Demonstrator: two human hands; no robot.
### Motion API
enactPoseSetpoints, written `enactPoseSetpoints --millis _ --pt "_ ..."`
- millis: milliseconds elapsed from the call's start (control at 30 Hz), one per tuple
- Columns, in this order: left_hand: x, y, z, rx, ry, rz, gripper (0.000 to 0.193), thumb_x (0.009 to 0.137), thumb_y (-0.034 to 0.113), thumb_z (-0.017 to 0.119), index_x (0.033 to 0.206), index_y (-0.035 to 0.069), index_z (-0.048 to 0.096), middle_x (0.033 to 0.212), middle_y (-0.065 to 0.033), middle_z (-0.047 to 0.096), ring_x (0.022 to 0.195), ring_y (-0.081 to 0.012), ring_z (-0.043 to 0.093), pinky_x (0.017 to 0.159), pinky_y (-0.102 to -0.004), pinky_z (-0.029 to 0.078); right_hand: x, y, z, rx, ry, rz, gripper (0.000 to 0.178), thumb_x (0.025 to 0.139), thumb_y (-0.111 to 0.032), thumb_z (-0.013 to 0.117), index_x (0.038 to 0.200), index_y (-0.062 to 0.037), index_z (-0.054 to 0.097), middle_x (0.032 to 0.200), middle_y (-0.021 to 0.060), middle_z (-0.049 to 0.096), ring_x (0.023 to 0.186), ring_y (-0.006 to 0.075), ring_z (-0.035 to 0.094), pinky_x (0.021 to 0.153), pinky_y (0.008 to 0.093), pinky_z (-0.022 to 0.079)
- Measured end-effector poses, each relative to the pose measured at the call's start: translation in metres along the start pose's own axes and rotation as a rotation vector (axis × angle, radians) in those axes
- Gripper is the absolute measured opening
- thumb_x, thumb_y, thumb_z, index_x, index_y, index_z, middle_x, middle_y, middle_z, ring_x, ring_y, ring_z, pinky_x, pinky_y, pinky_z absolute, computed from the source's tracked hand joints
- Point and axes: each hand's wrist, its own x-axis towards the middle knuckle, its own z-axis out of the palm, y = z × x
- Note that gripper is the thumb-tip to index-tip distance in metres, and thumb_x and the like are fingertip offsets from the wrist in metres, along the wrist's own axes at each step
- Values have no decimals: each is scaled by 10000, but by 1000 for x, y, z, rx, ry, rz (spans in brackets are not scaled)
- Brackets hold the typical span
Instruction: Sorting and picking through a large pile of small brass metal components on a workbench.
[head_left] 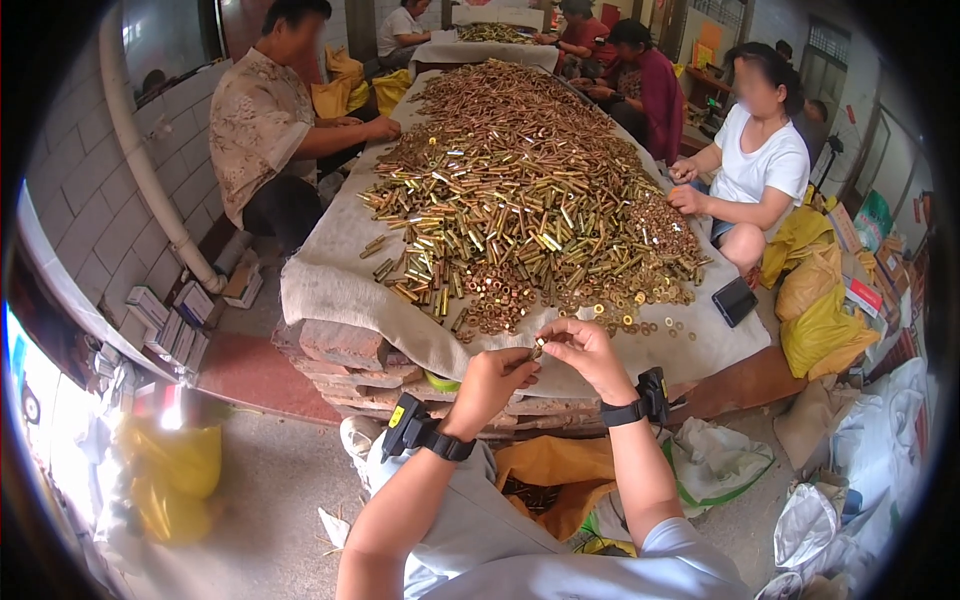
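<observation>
Just past the near edge of the cloth-covered table, my left hand [494, 382] and my right hand [584, 354] meet with closed fingertips. A small brass-coloured metal piece [538, 347] is pinched between them; my fingers cover much of it, and its exact kind is too small to make out. Beyond my hands lies a pile of hex nuts [497, 297]. Flat washers [627, 320] are scattered to its right. Behind these rises a big heap of brass-coloured metal sleeves or bolts [500, 190].
A pale cloth [335, 285] covers the table, which rests on stacked bricks [345, 345]. A black phone [735, 301] lies at its right edge. Co-workers sit along both sides. An orange sack [560, 455] stands below me; yellow sacks [815, 290] are piled at right.
</observation>
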Motion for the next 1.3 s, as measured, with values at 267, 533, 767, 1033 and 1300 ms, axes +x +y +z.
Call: enactPoseSetpoints --millis 267,533,767,1033,1300 --pt "-3 2 -1 53 31 45 211 839 114 620 971 -50 618 708 -133 657 705 -145 675 589 -248 494 -1 -21 3 -213 -13 -131 179 784 -30 635 961 -35 664 944 9 622 863 101 555 755 238 408" --pt "-5 8 2 43 53 109 211 845 103 616 958 -75 609 717 -118 665 715 -128 670 600 -234 497 -5 -19 14 -192 59 -204 188 802 -38 634 990 -26 630 925 5 595 830 75 513 748 227 395" --pt "-5 12 3 -196 5 52 215 876 55 566 1001 -120 573 829 -117 664 792 -154 664 683 -233 528 -11 -10 24 64 156 -193 212 838 -41 596 1049 -20 606 985 8 569 872 75 492 780 225 389" --pt "-4 16 2 -227 100 44 207 870 49 567 1004 -109 581 831 -114 667 783 -142 660 684 -231 523 -19 -11 35 104 312 -232 257 863 -109 581 1107 -31 602 1128 48 560 1047 134 490 917 276 359" --pt "-1 19 1 -39 164 73 182 848 81 596 937 -77 614 773 -107 683 719 -121 663 627 -229 510 -28 -11 43 162 310 -165 463 894 -267 545 1277 -17 473 1290 88 476 1173 192 436 1012 328 309"
